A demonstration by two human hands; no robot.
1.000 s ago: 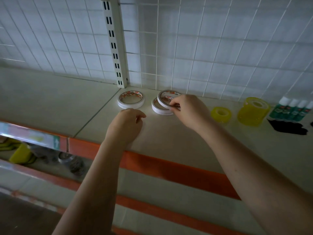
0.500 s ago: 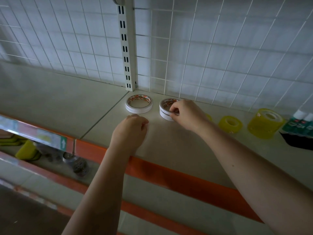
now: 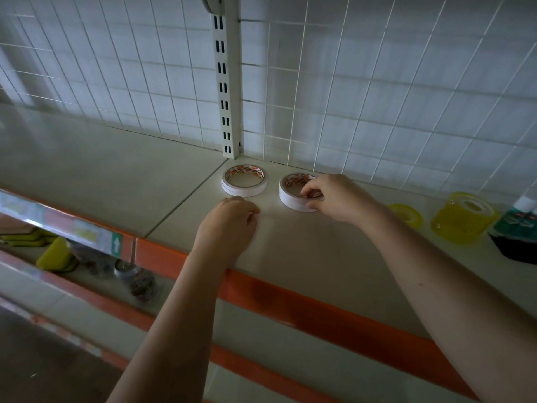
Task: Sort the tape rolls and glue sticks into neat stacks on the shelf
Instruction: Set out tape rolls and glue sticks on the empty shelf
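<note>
Two short stacks of white tape rolls stand on the cream shelf (image 3: 305,257) near the back grid. The left stack (image 3: 244,181) stands free. My right hand (image 3: 334,199) pinches the rim of the right stack (image 3: 290,196), thumb inside the ring and fingers on the outer wall. In front of the left stack, my left hand (image 3: 229,225) rests on the shelf with curled fingers and holds nothing. Further right are a thin yellow tape roll (image 3: 406,215), a taller stack of yellow tape (image 3: 462,218), and green glue sticks (image 3: 520,219) at the frame's right edge.
A white slotted upright (image 3: 225,82) and a wire grid (image 3: 377,97) back the shelf. An orange strip (image 3: 319,312) runs along its front edge. A dark object (image 3: 514,248) lies by the glue sticks. The lower shelf holds yellow sponges (image 3: 55,254) and a jar (image 3: 139,283).
The tilted white roll in my right hand has come down flat onto the right stack. The camera has moved closer and to the left. My left hand has stayed in place.
</note>
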